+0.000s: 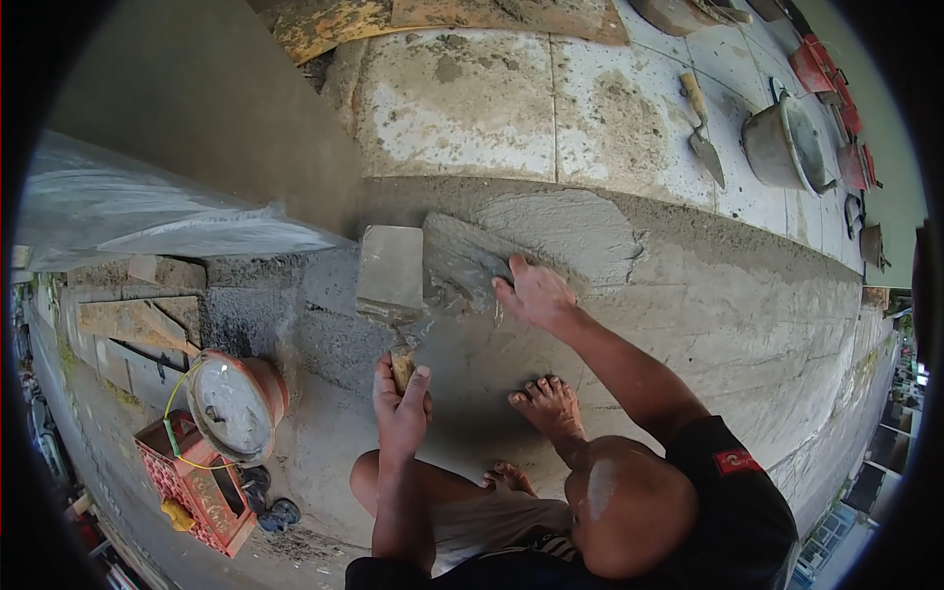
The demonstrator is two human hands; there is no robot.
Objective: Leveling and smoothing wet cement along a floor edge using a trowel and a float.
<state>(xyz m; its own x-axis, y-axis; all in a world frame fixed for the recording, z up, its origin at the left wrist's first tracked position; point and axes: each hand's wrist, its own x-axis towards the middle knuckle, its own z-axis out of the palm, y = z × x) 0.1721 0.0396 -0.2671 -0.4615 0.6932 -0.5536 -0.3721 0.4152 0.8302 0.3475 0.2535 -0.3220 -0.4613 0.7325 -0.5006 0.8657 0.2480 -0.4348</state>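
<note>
My left hand point(401, 405) is wrapped around the wooden handle of a trowel point(391, 267) with a broad, squarish grey blade. Beside that blade, my right hand point(539, 295) grips the end of a flat, cement-smeared plastering float point(464, 248); its handle is hidden. The float lies against the face of a low step, next to a patch of wet mortar point(570, 236) spread on it. The two tools are close together, near the corner where a grey wall point(216, 218) meets the step.
A bucket of grey mix point(236, 408) stands at left beside a red crate point(202, 492). On the tiled ledge point(457, 108) lie a pointed trowel point(700, 133) and a grey bucket point(782, 143), with red containers point(814, 64) farther right. My bare foot point(553, 408) rests below the step.
</note>
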